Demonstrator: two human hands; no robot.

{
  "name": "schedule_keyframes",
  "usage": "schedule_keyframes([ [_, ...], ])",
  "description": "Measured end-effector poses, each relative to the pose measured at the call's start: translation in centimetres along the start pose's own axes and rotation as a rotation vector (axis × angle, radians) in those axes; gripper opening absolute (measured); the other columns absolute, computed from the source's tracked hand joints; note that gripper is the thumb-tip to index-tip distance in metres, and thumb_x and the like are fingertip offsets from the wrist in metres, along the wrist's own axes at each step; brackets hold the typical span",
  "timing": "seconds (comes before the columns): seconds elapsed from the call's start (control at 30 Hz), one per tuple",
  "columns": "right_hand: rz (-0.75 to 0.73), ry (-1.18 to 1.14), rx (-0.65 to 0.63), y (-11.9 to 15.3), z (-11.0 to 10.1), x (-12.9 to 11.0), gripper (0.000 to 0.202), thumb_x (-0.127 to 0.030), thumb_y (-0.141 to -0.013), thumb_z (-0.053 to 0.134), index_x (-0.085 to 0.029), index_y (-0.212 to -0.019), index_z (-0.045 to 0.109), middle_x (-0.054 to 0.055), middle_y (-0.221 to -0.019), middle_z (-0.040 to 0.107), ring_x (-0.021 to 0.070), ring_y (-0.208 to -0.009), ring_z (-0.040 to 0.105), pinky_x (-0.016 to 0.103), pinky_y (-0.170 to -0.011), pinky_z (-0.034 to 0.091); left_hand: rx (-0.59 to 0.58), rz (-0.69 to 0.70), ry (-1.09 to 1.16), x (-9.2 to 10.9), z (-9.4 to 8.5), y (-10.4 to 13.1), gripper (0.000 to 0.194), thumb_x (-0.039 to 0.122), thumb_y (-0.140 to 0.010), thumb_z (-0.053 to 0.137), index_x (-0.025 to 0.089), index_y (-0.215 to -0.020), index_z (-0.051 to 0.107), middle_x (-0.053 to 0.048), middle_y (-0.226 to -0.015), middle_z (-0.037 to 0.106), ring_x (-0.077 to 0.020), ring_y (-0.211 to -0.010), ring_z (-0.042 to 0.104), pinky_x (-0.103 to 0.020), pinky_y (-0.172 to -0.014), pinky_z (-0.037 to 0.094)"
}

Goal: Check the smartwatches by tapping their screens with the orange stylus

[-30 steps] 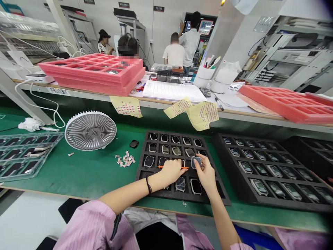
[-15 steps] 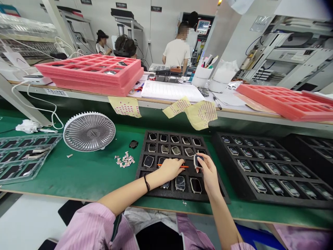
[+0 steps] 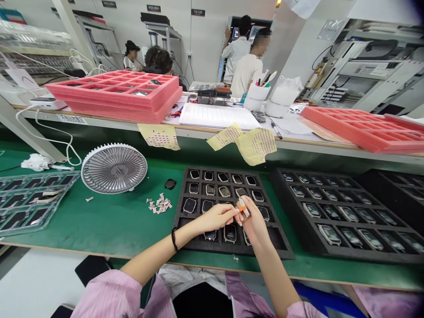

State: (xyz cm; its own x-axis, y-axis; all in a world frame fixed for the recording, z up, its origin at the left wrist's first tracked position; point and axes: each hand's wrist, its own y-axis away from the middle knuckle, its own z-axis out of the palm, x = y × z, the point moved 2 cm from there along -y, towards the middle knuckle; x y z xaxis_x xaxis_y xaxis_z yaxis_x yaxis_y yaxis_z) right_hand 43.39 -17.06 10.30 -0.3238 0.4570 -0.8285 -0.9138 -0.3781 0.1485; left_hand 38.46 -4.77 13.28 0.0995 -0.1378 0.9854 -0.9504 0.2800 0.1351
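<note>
My right hand (image 3: pixel 255 223) is closed on a smartwatch body (image 3: pixel 245 206), which it holds tilted above the black foam tray (image 3: pixel 236 251). My left hand (image 3: pixel 220 215) is pinched on a thin orange stick (image 3: pixel 242 208), whose visible end meets the watch; most of the stick is hidden by my fingers. Below both hands, the tray's compartments hold several watch bodies, among them one at the left (image 3: pixel 190 205) and one at the front (image 3: pixel 229 233). My hands partly cover some compartments.
A grey fan (image 3: pixel 114 168), a pile of small tabs (image 3: pixel 160 204) and a dark watch part (image 3: pixel 170 183) lie left of the tray. Another black tray (image 3: pixel 300 229) of watches stands right, a clear tray (image 3: pixel 33 225) far left. Pink foam trays (image 3: pixel 115 104) sit on the shelf.
The watch in my right hand has moved left and is turned over. My left hand has brought the orange stick up against it. Behind, a person in white has shifted right.
</note>
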Motion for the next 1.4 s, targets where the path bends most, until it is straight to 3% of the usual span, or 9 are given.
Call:
schedule_keyframes([
  [0.13,-0.007,-0.077,-0.025,0.0,0.9,0.1,0.026,-0.035,-0.074,0.073,-0.02,-0.075,0.052,-0.007,-0.058,0.051,0.005,-0.037,0.04,0.017,-0.035,0.037,0.033,0.012,0.104,0.2,0.2,0.6,0.041,0.05,-0.088,0.039,0.015,-0.076,0.054,0.009,-0.051,0.031,-0.0055,-0.039,0.025,-0.017,-0.036,0.021],
  [0.6,0.022,-0.082,-0.103,-0.1,1.4,-0.3,0.031,-0.036,-0.078,0.07,-0.02,-0.07,0.045,-0.009,-0.057,0.047,0.0021,-0.035,0.037,0.013,-0.033,0.034,0.087,0.075,0.08,-0.5,0.0,0.5,0.042,0.051,-0.087,0.043,0.015,-0.068,0.053,0.008,-0.05,0.035,-0.0057,-0.042,0.026,-0.02,-0.042,0.02],
  [0.83,-0.062,0.082,-0.065,0.2,1.3,-0.4,0.026,-0.037,-0.079,0.069,-0.022,-0.079,0.049,-0.01,-0.051,0.047,0.0048,-0.032,0.041,0.015,-0.033,0.033,0.106,0.078,0.0,-0.1,-0.5,1.0,0.038,0.044,-0.087,0.044,0.014,-0.069,0.056,0.008,-0.048,0.035,-0.0064,-0.044,0.028,-0.02,-0.045,0.023],
  [1.07,0.176,-0.224,-0.22,0.0,2.2,0.2,0.03,-0.033,-0.074,0.072,-0.02,-0.068,0.046,-0.011,-0.049,0.044,-0.0012,-0.026,0.02,0.01,-0.027,0.022,0.145,0.102,0.068,-0.1,0.1,1.4,0.04,0.047,-0.086,0.046,0.015,-0.063,0.053,0.007,-0.047,0.037,-0.0062,-0.043,0.029,-0.021,-0.044,0.023],
  [1.27,0.244,-0.306,-0.152,0.0,2.5,1.0,0.022,-0.023,-0.074,0.07,-0.02,-0.071,0.048,-0.01,-0.047,0.041,0.0034,-0.032,0.031,0.011,-0.029,0.029,0.186,0.107,0.14,-0.7,0.5,1.8,0.042,0.05,-0.084,0.047,0.016,-0.059,0.048,0.008,-0.047,0.038,-0.0051,-0.041,0.028,-0.02,-0.042,0.021],
  [1.4,0.208,-0.23,-0.121,0.2,2.5,1.4,0.026,-0.029,-0.075,0.07,-0.019,-0.068,0.047,-0.01,-0.048,0.042,0.0009,-0.029,0.022,0.011,-0.027,0.021,0.272,0.101,0.19,-1.5,0.6,1.8,0.045,0.054,-0.083,0.05,0.016,-0.059,0.049,0.007,-0.046,0.04,-0.0058,-0.042,0.033,-0.019,-0.043,0.027],
])
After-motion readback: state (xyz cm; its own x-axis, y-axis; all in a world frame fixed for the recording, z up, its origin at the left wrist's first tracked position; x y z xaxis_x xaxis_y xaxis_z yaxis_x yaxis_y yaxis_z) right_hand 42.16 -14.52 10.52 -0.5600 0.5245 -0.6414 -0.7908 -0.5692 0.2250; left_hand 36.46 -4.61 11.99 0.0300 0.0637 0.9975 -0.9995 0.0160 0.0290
